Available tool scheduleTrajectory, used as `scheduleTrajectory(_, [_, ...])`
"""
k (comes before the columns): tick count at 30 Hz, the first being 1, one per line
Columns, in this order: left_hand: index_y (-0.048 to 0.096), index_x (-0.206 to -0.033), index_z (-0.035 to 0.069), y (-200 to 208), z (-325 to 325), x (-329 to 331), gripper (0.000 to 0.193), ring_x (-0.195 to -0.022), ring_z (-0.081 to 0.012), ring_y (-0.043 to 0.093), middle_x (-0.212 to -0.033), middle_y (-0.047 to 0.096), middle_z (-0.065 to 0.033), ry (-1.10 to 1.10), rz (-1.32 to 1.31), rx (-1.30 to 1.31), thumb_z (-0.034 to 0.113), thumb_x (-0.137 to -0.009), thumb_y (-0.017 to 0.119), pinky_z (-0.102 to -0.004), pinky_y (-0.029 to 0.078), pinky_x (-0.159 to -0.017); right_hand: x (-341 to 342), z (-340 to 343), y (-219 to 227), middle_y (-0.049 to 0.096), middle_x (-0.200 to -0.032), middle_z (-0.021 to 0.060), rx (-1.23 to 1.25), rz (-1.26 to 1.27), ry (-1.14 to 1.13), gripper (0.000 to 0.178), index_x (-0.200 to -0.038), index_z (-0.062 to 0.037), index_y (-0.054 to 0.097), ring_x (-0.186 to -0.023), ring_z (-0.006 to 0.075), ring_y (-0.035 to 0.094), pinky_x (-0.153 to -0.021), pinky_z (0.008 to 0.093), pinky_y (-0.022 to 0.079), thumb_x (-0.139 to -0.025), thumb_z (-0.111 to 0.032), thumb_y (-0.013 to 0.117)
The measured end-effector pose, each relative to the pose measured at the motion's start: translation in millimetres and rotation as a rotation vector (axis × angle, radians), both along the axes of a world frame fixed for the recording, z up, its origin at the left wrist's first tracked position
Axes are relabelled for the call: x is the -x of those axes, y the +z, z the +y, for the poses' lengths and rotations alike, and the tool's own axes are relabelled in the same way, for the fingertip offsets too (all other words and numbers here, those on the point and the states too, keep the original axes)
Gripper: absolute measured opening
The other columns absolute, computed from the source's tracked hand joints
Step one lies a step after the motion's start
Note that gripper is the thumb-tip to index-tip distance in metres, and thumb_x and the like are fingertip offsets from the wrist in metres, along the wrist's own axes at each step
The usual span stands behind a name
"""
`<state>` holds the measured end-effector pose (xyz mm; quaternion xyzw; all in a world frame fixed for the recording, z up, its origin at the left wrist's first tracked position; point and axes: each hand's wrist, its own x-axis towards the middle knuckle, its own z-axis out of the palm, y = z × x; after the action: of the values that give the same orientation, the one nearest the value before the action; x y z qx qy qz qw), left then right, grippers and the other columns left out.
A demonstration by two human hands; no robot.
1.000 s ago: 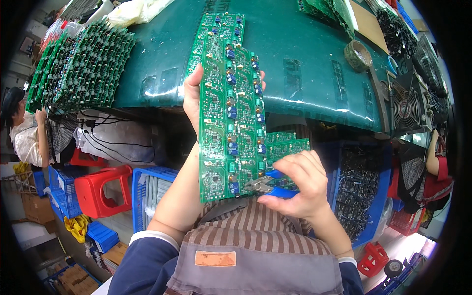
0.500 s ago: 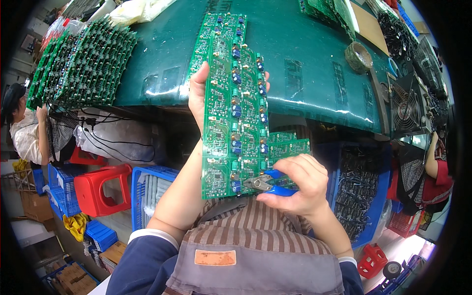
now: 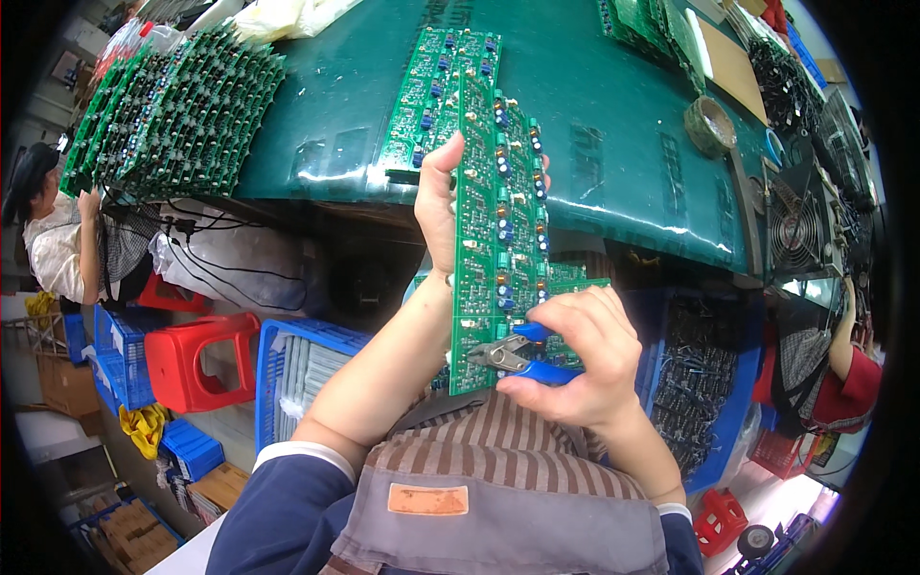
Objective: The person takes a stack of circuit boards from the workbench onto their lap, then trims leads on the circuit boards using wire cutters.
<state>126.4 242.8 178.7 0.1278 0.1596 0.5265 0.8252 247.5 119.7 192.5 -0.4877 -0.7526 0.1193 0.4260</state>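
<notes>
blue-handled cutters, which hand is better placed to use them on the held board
Probably the right hand: it already grips the blue-handled cutters, their tips near the lower end of the green circuit board. The left hand is busy holding that board higher up.

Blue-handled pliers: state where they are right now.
In the head view, the blue-handled pliers are in the right hand, below and slightly right of centre, their jaws at the lower end of the held circuit board.

We record: circuit board (image 3: 479,240) green; plier handles (image 3: 550,373) blue; apron (image 3: 498,458) brown-striped; tabletop (image 3: 326,105) dark green; stool (image 3: 174,369) red; sleeves (image 3: 292,503) navy.
</notes>
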Motion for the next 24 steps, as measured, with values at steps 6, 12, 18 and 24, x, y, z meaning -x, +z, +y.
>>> scheduleTrajectory(6, [0.065, -0.110, 0.002, -1.7, 0.1, 0.5, 0.049, -0.076, -0.0199, 0.068, -0.091, 0.070, -0.0136, -0.014, 0.011, -0.004, 0.047, -0.096, 0.049, -0.0308, 0.055, -0.063, 2.7, -4.4, -5.1, 0.065, -0.078, 0.0063, 0.015, 0.049, -0.015, 0.052, -0.088, -0.0049, 0.069, -0.068, 0.0238, 0.064, -0.065, 0.0343, 0.049, -0.062, -0.044, 0.091])
scheduleTrajectory(12, [0.065, -0.109, 0.001, -4.1, 0.7, 2.2, 0.050, -0.076, -0.0202, 0.068, -0.090, 0.070, -0.0139, -0.007, 0.014, 0.012, 0.047, -0.095, 0.049, -0.0310, 0.055, -0.063, 0.7, -2.6, 0.0, 0.065, -0.082, 0.0064, -0.011, -0.014, -0.018, 0.055, -0.092, -0.0050, 0.068, -0.071, 0.0242, 0.061, -0.067, 0.0357, 0.045, -0.060, -0.043, 0.091])
scheduleTrajectory(18, [0.064, -0.109, 0.002, -5.0, 1.2, -1.7, 0.049, -0.075, -0.0207, 0.068, -0.090, 0.069, -0.0140, 0.007, -0.004, 0.043, 0.047, -0.095, 0.050, -0.0311, 0.056, -0.063, 0.5, -1.2, 1.5, 0.064, -0.083, 0.0064, 0.006, 0.002, 0.000, 0.055, -0.093, -0.0049, 0.068, -0.073, 0.0248, 0.060, -0.069, 0.0362, 0.044, -0.059, -0.042, 0.091])
scheduleTrajectory(24, [0.065, -0.110, 0.002, -4.7, 0.7, -1.5, 0.049, -0.076, -0.0201, 0.068, -0.090, 0.069, -0.0136, 0.034, 0.019, 0.057, 0.047, -0.095, 0.050, -0.0311, 0.056, -0.062, 2.2, -0.5, 1.3, 0.065, -0.079, 0.0069, -0.004, 0.006, 0.010, 0.054, -0.090, -0.0045, 0.069, -0.068, 0.0241, 0.063, -0.064, 0.0345, 0.047, -0.061, -0.044, 0.091])
